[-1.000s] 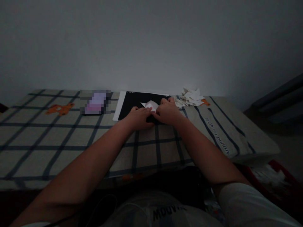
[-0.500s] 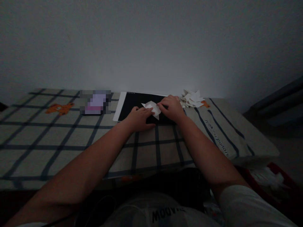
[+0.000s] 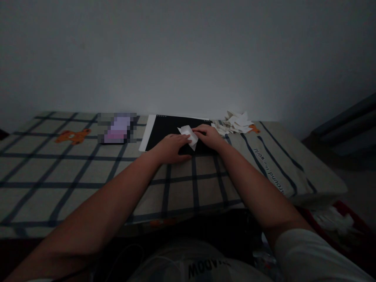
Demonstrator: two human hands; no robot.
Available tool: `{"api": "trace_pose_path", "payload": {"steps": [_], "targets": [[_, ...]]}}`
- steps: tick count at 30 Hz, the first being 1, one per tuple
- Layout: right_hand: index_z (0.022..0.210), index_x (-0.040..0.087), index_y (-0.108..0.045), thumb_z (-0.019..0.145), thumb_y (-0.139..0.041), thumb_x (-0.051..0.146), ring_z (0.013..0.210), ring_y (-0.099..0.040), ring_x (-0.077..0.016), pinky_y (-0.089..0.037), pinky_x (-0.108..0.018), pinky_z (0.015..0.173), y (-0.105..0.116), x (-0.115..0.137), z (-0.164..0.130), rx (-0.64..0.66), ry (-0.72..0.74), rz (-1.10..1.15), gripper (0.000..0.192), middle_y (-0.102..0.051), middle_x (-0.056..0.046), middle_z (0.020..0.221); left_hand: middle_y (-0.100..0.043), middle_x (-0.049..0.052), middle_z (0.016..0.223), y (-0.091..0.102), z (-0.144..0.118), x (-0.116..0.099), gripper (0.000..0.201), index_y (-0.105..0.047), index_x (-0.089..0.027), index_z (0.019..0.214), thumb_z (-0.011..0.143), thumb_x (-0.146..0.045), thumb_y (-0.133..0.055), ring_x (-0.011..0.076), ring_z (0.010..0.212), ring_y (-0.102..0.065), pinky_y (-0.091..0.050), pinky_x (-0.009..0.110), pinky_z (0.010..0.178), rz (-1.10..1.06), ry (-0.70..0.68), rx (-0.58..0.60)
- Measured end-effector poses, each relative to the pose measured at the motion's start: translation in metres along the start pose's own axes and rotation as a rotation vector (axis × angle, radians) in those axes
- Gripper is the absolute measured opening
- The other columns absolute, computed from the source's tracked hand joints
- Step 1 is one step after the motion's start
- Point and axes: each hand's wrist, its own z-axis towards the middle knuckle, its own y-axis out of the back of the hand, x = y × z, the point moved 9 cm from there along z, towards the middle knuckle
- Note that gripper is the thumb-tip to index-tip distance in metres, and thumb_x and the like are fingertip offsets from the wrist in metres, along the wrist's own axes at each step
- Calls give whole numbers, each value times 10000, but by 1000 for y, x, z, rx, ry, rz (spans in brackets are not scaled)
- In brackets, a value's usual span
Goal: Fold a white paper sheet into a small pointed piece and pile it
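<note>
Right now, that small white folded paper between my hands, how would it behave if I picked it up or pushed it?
The white folded paper looks thin and creased, so probably very light and floppy, though the folds may stiffen it. Lying flat on the black sheet, it would likely slide, not roll. Both the left hand and right hand touch it, and firm squeezing could crumple it.

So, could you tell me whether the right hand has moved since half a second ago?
Yes. The right hand has drawn back from the paper pile, toward the person.
</note>
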Motion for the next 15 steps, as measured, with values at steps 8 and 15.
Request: {"api": "trace_pose_path", "payload": {"steps": [8,15], "targets": [[1401,180,-622,1021,-433,299,1335,-513,-218,-379,-423,1134,-19,2,1,72,131,-28,441,-604,-141,1429,-313,92,1666,3,0,5,653,-542,-268,1477,914,-596,-580,307,1540,-268,-216,486,1235,30,17,22],[1491,193,-522,1056,-348,366,1410,-456,-233,-365,-432,1147,-35,-7,1,169,71,-138,500,-512,-114,1543,-227,99,1694,-7,1,14,742,-438,-313,1552,913,-676,-541,354,1547,-233,-215,511,1225,45,88,57]]}}
